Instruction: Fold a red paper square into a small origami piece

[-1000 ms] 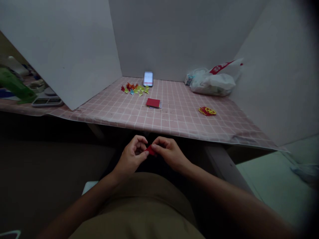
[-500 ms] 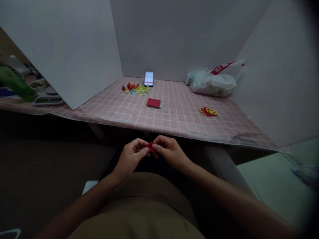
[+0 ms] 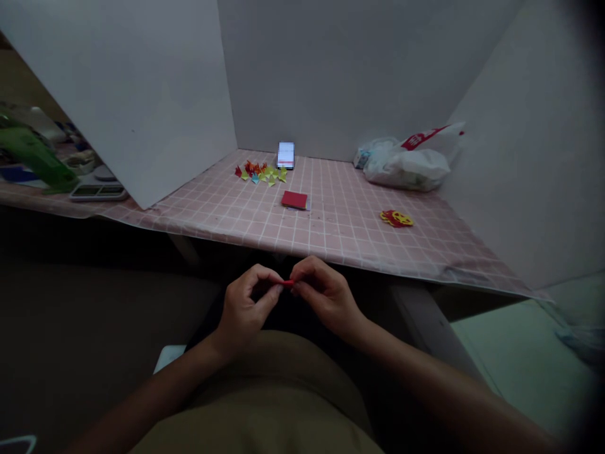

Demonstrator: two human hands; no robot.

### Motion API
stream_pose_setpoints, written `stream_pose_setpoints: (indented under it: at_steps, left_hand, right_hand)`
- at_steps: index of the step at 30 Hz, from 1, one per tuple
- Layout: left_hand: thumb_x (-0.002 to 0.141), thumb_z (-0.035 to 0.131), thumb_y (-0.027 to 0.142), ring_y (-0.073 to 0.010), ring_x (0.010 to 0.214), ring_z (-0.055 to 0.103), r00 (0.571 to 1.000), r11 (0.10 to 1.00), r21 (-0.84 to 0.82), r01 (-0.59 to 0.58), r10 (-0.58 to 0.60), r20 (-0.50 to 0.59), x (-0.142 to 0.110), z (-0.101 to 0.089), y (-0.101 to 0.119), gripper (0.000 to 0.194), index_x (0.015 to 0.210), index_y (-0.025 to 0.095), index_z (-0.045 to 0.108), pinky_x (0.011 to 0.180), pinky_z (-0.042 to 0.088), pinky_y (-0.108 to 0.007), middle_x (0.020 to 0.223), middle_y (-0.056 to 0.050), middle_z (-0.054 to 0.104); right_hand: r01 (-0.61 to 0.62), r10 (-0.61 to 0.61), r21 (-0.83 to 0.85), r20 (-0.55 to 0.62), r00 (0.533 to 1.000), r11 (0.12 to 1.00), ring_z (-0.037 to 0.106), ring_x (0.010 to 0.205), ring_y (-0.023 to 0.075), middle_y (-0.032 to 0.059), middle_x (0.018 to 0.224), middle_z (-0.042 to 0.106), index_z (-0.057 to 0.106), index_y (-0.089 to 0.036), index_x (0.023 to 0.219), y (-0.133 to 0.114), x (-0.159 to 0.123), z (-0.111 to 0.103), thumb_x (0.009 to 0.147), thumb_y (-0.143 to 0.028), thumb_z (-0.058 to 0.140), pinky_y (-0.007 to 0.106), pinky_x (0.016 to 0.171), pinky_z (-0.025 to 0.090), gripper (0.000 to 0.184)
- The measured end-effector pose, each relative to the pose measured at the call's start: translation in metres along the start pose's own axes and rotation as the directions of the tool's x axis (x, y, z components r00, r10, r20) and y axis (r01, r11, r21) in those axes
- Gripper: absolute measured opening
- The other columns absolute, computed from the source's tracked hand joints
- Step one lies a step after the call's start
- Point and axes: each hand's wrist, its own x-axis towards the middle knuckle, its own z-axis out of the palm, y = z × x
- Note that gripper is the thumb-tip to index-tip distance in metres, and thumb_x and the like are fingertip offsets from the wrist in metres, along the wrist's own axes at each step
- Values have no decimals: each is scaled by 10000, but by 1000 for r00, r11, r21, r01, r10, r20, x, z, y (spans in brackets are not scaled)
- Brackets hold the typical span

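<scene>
My left hand point(image 3: 246, 309) and my right hand point(image 3: 324, 296) meet in front of my lap, below the table's near edge. Between their pinched fingertips sits a small folded red paper piece point(image 3: 287, 284), seen edge-on as a thin strip. Both hands grip it. On the pink checked tablecloth point(image 3: 331, 227) lies a stack of red square paper point(image 3: 294, 200). Further back sits a cluster of small folded paper shapes point(image 3: 259, 171) in red, orange, yellow and blue.
A lit phone point(image 3: 285, 155) leans against the back panel. A white plastic bag point(image 3: 406, 165) lies at the back right, a red and yellow cut-out point(image 3: 396, 218) nearer. White boards wall the table on three sides. A scale point(image 3: 98, 191) and green object point(image 3: 33, 161) lie left.
The red piece has turned from a broader face to a thin edge between my fingertips. My hands stay together, shifted slightly. The view tilted down a little.
</scene>
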Motion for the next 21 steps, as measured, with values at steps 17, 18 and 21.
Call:
stream_pose_setpoints:
  at_steps: [17,18,21]
  left_hand:
    - [884,651,101,-170,869,665,954,952,125,-278,289,-79,-4,-3,-1,204,1030,239,615,786,545,-310,935,-22,684]
    - [881,655,95,-174,882,670,943,940,143,-309,322,-82,-4,-3,-2,223,1043,242,612,801,549,-319,944,-24,686]
    - [879,663,99,-181,902,682,919,909,205,-363,386,-84,-4,-4,-5,244,1065,247,609,820,558,-333,957,-25,695]
  right_hand:
    - [230,-234,-126,-18,972,965,613,851,158,39,931,606,615,-224,883,-9,0,-2,933,-107,578,307,732,520,132]
    - [238,-243,-131,-16,970,962,616,856,158,40,939,607,617,-225,888,-10,0,-2,931,-103,581,306,735,523,135]
    - [259,-263,-159,-4,965,953,625,866,161,44,960,611,622,-231,893,-12,0,-2,931,-97,580,311,739,537,145]
